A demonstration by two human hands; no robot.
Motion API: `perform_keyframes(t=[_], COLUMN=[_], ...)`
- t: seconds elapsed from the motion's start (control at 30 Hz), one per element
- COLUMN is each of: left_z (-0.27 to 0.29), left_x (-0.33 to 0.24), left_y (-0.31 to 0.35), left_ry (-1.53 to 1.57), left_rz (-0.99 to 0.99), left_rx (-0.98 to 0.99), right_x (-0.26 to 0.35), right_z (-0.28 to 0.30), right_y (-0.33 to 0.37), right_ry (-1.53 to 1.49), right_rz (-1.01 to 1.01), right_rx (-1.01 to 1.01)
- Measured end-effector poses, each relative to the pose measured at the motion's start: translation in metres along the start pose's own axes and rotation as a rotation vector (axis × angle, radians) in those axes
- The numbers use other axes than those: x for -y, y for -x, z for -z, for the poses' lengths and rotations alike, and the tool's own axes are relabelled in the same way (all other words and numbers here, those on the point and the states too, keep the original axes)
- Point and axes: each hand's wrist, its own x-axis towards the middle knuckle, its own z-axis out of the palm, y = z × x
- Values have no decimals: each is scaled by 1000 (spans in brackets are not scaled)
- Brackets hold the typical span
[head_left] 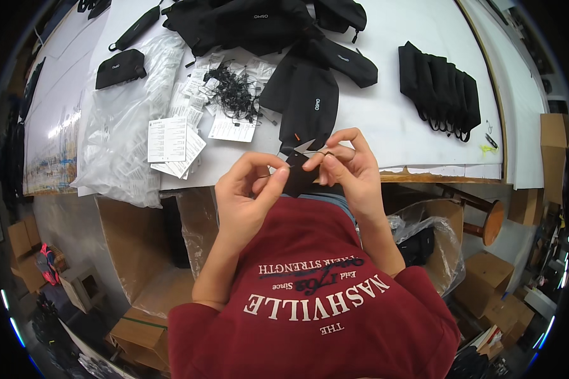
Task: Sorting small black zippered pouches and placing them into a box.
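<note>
My left hand [250,189] is closed in a pinch, thumb and forefinger meeting at the edge of a small flat black piece [302,172], perhaps a tag. Thumb and forefinger of my right hand [351,167] pinch a thin dark cord [327,153] beside it; its other fingers are curled or raised. Just beyond my fingertips, pale pointed metal blades [305,147], like those of scissors, lie by a black fabric pouch [316,101]. Their handles cannot be made out. A small orange bit [299,136] shows beside the blades.
Several black pouches [253,28] are heaped at the back; a row [439,85] stands at right. Tangled black cords [234,91] lie among white printed cards [167,140], beside clear plastic bags [123,126]. Cardboard boxes [133,246] and a wooden stool [492,222] flank me below the table.
</note>
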Motion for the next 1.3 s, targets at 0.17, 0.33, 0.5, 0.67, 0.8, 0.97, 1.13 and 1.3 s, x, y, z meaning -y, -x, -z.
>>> perform_keyframes(t=[0.17,0.33,0.5,0.67,0.8,0.97,1.13,1.3], left_z=[2,-1,-1,1,0,-3,-9,-37], left_x=[2,7,7,8,8,6,4,6], left_y=[-1,-2,-2,-2,0,-2,-1,-3], left_ry=[-97,-169,-202,-225,-250,-322,-491,-560], left_rz=[1,-37,-25,-23,-60,-143,-237,-504], left_rx=[54,24,7,22,37,47,378,624], right_x=[-7,-11,-14,-15,-16,-12,2,-36], right_z=[-6,-13,-14,-14,-15,-10,8,28], right_y=[3,1,1,0,2,3,-15,-40], right_ry=[99,-1,-28,-25,-21,17,368,1345], right_rz=[14,-48,-69,-134,-103,-183,11,383], right_rx=[-28,-60,-70,-56,-60,-39,-85,-260])
